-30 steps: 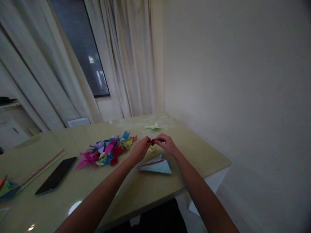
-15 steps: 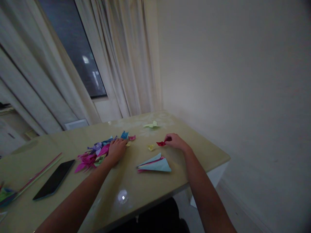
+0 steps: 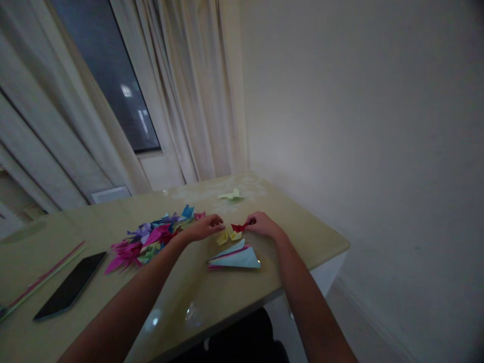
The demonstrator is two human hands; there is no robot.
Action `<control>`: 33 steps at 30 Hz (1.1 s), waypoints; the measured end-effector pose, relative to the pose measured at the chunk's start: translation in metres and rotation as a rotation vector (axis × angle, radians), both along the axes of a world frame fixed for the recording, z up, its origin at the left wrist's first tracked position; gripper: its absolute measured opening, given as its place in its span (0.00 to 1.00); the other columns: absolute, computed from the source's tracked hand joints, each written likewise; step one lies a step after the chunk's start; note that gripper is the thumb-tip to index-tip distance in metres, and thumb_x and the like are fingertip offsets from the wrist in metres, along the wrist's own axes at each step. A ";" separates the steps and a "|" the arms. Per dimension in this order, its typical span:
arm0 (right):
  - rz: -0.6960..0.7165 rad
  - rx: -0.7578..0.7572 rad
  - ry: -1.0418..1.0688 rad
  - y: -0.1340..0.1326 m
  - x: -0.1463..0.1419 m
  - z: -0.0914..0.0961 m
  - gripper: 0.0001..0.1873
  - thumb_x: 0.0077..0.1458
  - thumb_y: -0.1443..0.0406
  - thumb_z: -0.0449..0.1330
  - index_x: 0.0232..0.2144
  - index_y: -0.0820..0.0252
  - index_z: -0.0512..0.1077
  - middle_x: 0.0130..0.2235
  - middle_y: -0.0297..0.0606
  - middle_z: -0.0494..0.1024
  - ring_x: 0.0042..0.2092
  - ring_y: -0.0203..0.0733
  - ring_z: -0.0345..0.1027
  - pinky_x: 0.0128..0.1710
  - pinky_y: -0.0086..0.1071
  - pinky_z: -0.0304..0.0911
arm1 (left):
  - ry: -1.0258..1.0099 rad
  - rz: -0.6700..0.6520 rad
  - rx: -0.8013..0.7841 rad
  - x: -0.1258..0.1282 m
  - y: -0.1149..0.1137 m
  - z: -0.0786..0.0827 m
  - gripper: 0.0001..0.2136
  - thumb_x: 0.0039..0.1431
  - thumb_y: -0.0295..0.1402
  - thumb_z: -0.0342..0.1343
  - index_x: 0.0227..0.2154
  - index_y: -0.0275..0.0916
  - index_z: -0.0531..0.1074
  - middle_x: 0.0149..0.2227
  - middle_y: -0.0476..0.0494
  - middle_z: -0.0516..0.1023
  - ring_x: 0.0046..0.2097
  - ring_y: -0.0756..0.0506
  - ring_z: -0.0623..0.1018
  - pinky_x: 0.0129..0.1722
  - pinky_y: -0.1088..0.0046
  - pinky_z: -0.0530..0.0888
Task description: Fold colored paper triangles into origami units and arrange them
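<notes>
My right hand (image 3: 261,224) pinches a small folded red paper piece (image 3: 238,228) by its right end, low over the table. Just below it lies a small yellow folded paper (image 3: 236,236). Facing it from the left is my left hand (image 3: 206,228), its fingers slightly curved and apart. A second yellow folded paper (image 3: 222,238) lies just under the left fingertips; whether they touch it is hard to tell. Behind the left wrist spreads a pile of colourful folded paper pieces (image 3: 159,234). In front of both hands rests a light blue and pink folded paper bundle (image 3: 236,258).
A pale green folded paper (image 3: 232,194) lies farther back on the glossy table (image 3: 302,237). At the left are a dark phone (image 3: 71,285) and thin red and green sticks (image 3: 45,277). A wall (image 3: 359,126) borders the right, curtains (image 3: 200,91) the back.
My left hand has moved right, off the pile, and a yellow paper now sits beside the other one. My right hand has brought the red paper left, close to the yellow pieces.
</notes>
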State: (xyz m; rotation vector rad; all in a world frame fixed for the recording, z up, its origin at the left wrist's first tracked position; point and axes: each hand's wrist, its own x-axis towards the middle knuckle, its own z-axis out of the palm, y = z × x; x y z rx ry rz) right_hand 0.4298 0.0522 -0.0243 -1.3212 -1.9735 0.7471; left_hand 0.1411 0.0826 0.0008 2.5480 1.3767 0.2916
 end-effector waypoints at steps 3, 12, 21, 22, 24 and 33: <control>-0.027 0.011 -0.010 -0.002 0.004 0.001 0.03 0.50 0.69 0.69 0.29 0.60 0.84 0.29 0.36 0.83 0.32 0.39 0.74 0.33 0.29 0.63 | 0.011 0.178 0.112 -0.011 0.016 -0.003 0.18 0.71 0.36 0.43 0.47 0.35 0.77 0.47 0.33 0.81 0.51 0.38 0.78 0.52 0.58 0.73; 0.082 -0.113 0.058 -0.004 0.021 0.001 0.06 0.48 0.67 0.71 0.32 0.61 0.83 0.30 0.35 0.83 0.32 0.38 0.74 0.32 0.27 0.64 | 0.132 0.256 0.211 -0.023 0.010 -0.012 0.13 0.67 0.28 0.47 0.45 0.39 0.77 0.50 0.31 0.78 0.57 0.31 0.74 0.58 0.47 0.66; 0.074 -0.078 0.043 -0.006 0.012 0.001 0.07 0.48 0.68 0.70 0.33 0.60 0.83 0.33 0.37 0.84 0.34 0.40 0.74 0.35 0.30 0.66 | -0.058 -0.152 -0.032 0.007 0.004 -0.003 0.26 0.59 0.30 0.57 0.62 0.44 0.69 0.58 0.39 0.77 0.54 0.45 0.80 0.50 0.68 0.77; 0.069 -0.069 0.032 -0.006 0.011 0.001 0.07 0.48 0.70 0.69 0.33 0.60 0.83 0.33 0.36 0.84 0.34 0.39 0.74 0.36 0.30 0.66 | -0.058 -0.133 -0.056 0.003 0.005 0.000 0.27 0.59 0.30 0.56 0.63 0.44 0.68 0.59 0.39 0.76 0.54 0.45 0.80 0.50 0.68 0.77; 0.067 -0.047 0.007 -0.005 0.010 0.001 0.09 0.48 0.71 0.68 0.34 0.60 0.83 0.34 0.36 0.83 0.34 0.39 0.74 0.36 0.29 0.66 | 0.002 0.007 -0.029 -0.012 0.008 0.007 0.25 0.60 0.31 0.54 0.61 0.42 0.69 0.59 0.37 0.77 0.54 0.44 0.80 0.52 0.66 0.77; 0.069 0.011 -0.049 -0.002 0.007 -0.003 0.11 0.50 0.73 0.62 0.32 0.58 0.84 0.32 0.35 0.83 0.36 0.41 0.75 0.39 0.31 0.66 | 0.057 0.352 0.023 -0.098 0.003 0.012 0.04 0.48 0.32 0.61 0.29 0.41 0.77 0.39 0.36 0.83 0.48 0.34 0.81 0.53 0.57 0.73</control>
